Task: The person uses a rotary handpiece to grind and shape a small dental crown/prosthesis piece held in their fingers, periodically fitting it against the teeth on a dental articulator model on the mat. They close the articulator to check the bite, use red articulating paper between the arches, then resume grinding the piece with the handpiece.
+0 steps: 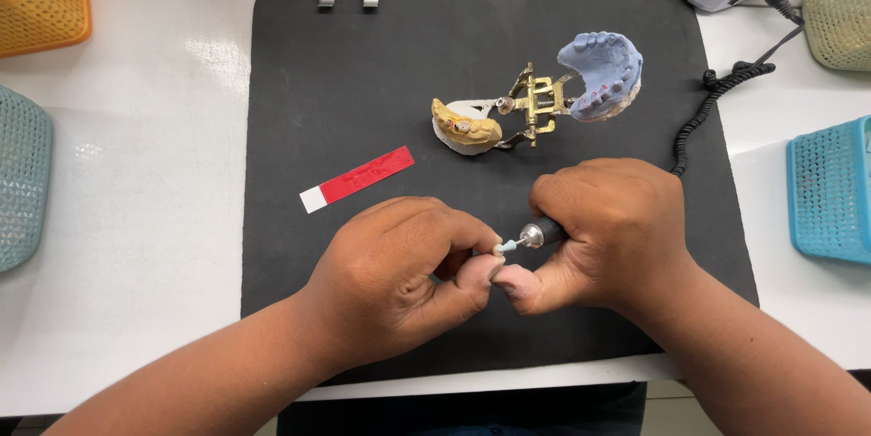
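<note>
From the head camera I see my right hand (617, 232) curled tight around a slim metal rotary handpiece (541, 234) with a pale blue tip, near the front edge of the black rubber desk mat (363, 64). My left hand (399, 277) is pinched shut at that tip; I cannot tell what it grips. Near the mat's middle lies a brass hinged articulator carrying yellow and blue dental casts (535, 105), well apart from a red-and-white paper strip (358, 179) toward the left edge.
</note>
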`<move>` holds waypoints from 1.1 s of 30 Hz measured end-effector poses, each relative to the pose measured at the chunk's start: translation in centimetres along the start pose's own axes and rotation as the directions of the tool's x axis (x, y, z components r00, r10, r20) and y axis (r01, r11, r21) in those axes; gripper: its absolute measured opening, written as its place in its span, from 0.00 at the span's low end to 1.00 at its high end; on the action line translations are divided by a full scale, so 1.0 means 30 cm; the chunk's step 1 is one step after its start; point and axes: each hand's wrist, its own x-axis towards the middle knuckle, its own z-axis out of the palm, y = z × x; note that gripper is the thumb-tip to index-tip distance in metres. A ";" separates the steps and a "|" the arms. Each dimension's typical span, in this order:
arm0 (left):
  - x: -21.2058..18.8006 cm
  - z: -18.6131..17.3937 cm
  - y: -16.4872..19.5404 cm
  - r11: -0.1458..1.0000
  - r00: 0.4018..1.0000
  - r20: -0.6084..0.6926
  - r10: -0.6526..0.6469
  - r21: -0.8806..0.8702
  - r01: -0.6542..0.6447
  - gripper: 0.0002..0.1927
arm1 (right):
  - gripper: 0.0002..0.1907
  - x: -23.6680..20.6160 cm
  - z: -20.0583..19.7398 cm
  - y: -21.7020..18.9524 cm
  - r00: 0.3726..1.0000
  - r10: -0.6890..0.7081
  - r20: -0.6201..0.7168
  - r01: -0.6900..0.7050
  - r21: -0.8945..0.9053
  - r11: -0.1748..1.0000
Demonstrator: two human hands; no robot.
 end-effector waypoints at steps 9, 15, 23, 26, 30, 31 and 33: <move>0.001 0.000 -0.001 1.000 1.000 0.011 0.000 -0.004 0.000 0.07 | 0.37 -0.001 0.000 0.000 1.000 0.004 0.005 -0.004 0.006 1.000; 0.003 -0.001 -0.001 1.000 1.000 0.011 0.006 -0.003 -0.006 0.07 | 0.38 -0.001 0.000 -0.002 1.000 0.008 0.009 -0.009 0.011 1.000; -0.001 0.001 0.000 1.000 1.000 0.002 -0.015 0.025 0.015 0.06 | 0.39 0.001 -0.002 0.003 1.000 0.015 -0.023 -0.015 -0.009 1.000; -0.001 0.000 -0.001 1.000 1.000 0.006 -0.009 -0.007 0.009 0.07 | 0.39 0.001 0.000 0.000 1.000 0.015 -0.007 -0.015 0.004 1.000; 0.000 -0.001 -0.001 1.000 1.000 0.012 -0.005 0.001 0.004 0.07 | 0.39 0.003 0.002 -0.001 1.000 0.016 0.000 -0.016 -0.002 1.000; 0.000 -0.001 -0.001 1.000 1.000 0.015 -0.009 0.001 0.009 0.07 | 0.38 0.002 0.001 -0.002 1.000 0.016 0.007 -0.016 0.000 1.000; 0.001 -0.003 -0.001 1.000 1.000 0.021 -0.017 0.002 0.017 0.07 | 0.38 0.002 0.001 -0.003 1.000 0.015 0.012 -0.015 -0.003 1.000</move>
